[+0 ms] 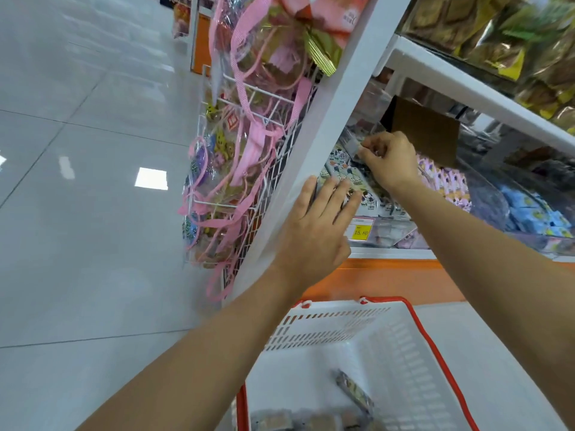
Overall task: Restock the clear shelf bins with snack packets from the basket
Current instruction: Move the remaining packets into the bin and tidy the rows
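Our right hand point(389, 160) pinches a small grey packet point(353, 147) into the left corner of the clear plastic bin point(387, 228), left hand point(317, 225) flat; next, the white slotted basket point(389, 337).

white red-rimmed plastic basket point(404, 346): cut by bottom edge | its grey snack packets point(314, 423): blurred | small grey packet point(353, 146): half hidden

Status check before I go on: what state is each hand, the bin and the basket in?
left hand, fingers straight, resting on the white packets.
right hand, fingers pinching a grey packet.
grey packet, held over the white packets.
clear bin, well stocked.
basket, nearly empty, with a few leftover packets at the bottom.
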Available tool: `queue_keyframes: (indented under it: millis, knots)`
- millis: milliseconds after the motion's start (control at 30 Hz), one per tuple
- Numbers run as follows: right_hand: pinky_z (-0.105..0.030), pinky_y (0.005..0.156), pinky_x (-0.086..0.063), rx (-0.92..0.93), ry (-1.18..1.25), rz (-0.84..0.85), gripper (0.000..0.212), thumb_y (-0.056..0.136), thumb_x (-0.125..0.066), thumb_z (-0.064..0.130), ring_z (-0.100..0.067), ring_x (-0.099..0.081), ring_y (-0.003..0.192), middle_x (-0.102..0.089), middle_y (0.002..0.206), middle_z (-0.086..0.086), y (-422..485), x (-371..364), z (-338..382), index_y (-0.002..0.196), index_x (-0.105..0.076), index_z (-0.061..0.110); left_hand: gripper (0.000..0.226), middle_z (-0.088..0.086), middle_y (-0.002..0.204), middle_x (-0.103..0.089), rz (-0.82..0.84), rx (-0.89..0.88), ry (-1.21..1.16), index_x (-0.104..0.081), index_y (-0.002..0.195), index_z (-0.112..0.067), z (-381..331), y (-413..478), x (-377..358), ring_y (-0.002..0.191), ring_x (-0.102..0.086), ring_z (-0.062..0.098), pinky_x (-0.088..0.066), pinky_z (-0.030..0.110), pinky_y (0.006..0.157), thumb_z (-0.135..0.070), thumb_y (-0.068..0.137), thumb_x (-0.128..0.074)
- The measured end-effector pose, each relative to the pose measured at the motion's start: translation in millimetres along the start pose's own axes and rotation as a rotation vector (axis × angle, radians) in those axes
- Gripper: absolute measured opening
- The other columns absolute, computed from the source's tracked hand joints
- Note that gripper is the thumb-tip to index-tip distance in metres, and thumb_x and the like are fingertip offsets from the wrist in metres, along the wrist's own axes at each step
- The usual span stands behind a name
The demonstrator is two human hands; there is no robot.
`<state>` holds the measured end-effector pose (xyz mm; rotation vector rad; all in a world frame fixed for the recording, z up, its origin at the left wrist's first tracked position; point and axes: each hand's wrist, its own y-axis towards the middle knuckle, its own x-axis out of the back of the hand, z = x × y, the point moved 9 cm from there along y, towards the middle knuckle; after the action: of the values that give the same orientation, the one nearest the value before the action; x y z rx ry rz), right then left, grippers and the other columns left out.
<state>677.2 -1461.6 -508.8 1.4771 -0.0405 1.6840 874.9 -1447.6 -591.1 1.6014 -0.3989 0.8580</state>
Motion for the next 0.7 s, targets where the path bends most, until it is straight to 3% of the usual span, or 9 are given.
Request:
queue_keyframes:
  millis: [67,167,233,333,500,600,700]
  knots:
    - [-0.033,0.071,-0.047,0.013,0.011,0.040,0.025,0.090,-0.065,0.037,-0.019,-0.051,0.078,-0.063,0.103,-0.012,-3,0,-1,0.105,-0.071,0.019,0.067,0.012,0.152,-0.040,0.009,0.002,0.004,-0.038,0.149,-0.013,0,0,0,0.144,-0.030,0.031,-0.001,0.051,0.122,-0.033,0.086,-0.047]
    - [-0.033,0.086,-0.044,0.063,0.047,0.034,0.029,0.092,-0.062,0.035,-0.016,-0.051,0.095,-0.058,0.111,-0.008,-20,11,3,0.116,-0.069,0.020,0.066,0.012,0.153,-0.040,0.008,0.014,-0.012,-0.039,0.149,-0.012,0,0,2,0.144,-0.031,0.031,0.001,0.051,0.121,-0.030,0.085,-0.048]
    - [-0.027,0.087,-0.043,0.059,0.128,-0.004,0.025,0.093,-0.061,0.031,-0.012,-0.052,0.099,-0.054,0.111,-0.002,-36,22,3,0.115,-0.067,0.022,0.068,0.012,0.156,-0.035,0.021,0.030,-0.011,-0.036,0.151,-0.012,-1,-1,4,0.146,-0.025,0.030,0.003,0.051,0.121,-0.030,0.086,-0.048]
    - [-0.025,0.079,-0.047,0.086,0.246,-0.030,0.014,0.092,-0.061,0.026,-0.010,-0.058,0.090,-0.062,0.104,0.002,-61,34,2,0.103,-0.070,0.022,0.066,0.011,0.157,-0.032,0.002,0.001,-0.008,-0.036,0.150,-0.010,-12,-5,10,0.148,-0.022,0.029,-0.004,0.056,0.121,-0.024,0.086,-0.049]
    - [-0.022,0.068,-0.047,0.136,0.400,-0.054,0.011,0.095,-0.059,0.016,-0.014,-0.059,0.077,-0.066,0.088,-0.002,-119,58,-8,0.093,-0.068,0.010,0.052,0.013,0.136,-0.057,-0.093,-0.168,-0.089,-0.060,0.130,-0.010,-51,-18,15,0.129,-0.048,0.031,-0.024,0.054,0.116,-0.015,0.079,-0.050]
    - [-0.023,0.065,-0.045,0.082,0.442,-0.049,0.011,0.095,-0.061,0.013,-0.016,-0.058,0.072,-0.064,0.079,-0.004,-161,52,-39,0.087,-0.066,0.006,0.041,0.014,0.121,-0.062,-0.051,-0.285,-0.157,-0.065,0.116,-0.008,-79,-31,0,0.114,-0.055,0.033,-0.031,0.047,0.110,-0.013,0.078,-0.048]
    - [-0.023,0.061,-0.043,-0.017,0.472,0.025,0.010,0.092,-0.061,0.017,-0.013,-0.056,0.066,-0.062,0.072,0.000,-207,24,-81,0.084,-0.065,0.014,0.035,0.014,0.115,-0.063,0.108,-0.365,-0.177,-0.065,0.105,-0.008,-98,-46,-34,0.106,-0.056,0.034,-0.035,0.044,0.104,-0.014,0.071,-0.058]
